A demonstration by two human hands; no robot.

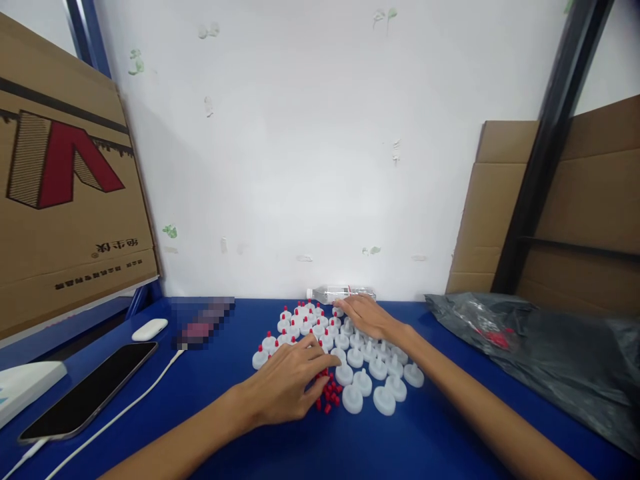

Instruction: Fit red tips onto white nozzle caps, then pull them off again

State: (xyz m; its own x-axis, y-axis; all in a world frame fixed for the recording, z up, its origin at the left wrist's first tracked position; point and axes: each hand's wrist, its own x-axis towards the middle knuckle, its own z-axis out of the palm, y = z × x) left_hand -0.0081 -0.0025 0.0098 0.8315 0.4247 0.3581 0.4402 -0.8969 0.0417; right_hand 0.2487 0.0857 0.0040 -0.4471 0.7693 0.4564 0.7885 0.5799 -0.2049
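My left hand (295, 375) is low over a small heap of loose red caps (331, 393), with its thumb and forefinger bent and apart. Nothing shows between them. Farther back, my right hand (369, 316) reaches across the group, its fingertips together at a white nozzle lid with a red tip (338, 311); its thumb is hidden. Round white nozzle lids with bare tips (384, 400) stand at the right and front of the group. Lids wearing red caps (269, 341) fill the left and back. My left hand covers part of the group.
A clear plastic bottle (330, 294) lies along the wall behind the lids. To the left are a phone (90, 393) with a white cable (125, 408) and a white case (150, 329). A grey plastic bag (550, 367) spreads over the right side of the blue table (300, 453).
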